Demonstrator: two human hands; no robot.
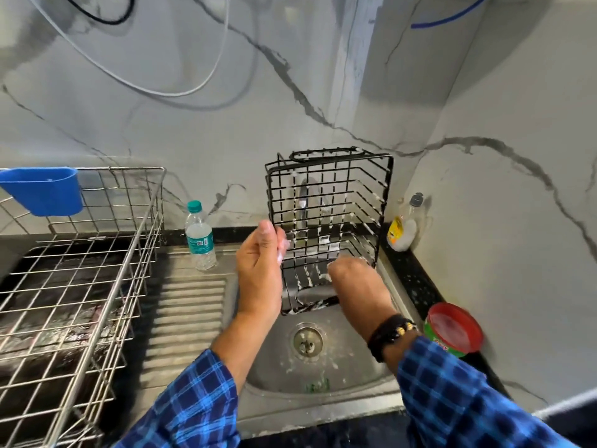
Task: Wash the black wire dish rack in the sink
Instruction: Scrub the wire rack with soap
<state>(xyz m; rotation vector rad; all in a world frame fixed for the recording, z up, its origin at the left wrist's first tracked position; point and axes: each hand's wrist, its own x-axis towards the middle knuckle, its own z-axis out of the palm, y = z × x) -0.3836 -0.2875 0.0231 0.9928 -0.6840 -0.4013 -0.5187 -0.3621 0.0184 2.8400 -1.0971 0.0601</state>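
The black wire dish rack (326, 202) stands on end in the steel sink (326, 379), flecked with white soap foam. My left hand (260, 253) grips its left edge with foamy fingers. My right hand (352, 273) reaches into the rack's lower part; its fingers are hidden among the wires, so whether it holds a scrubber is unclear. The tap (303, 202) shows through the wires behind the rack.
A large steel wire rack (80, 286) with a blue cup holder (45, 190) fills the left counter. A water bottle (200, 237) stands by the draining board. A dish soap bottle (403, 226) and a red-lidded tub (454, 328) sit on the right ledge.
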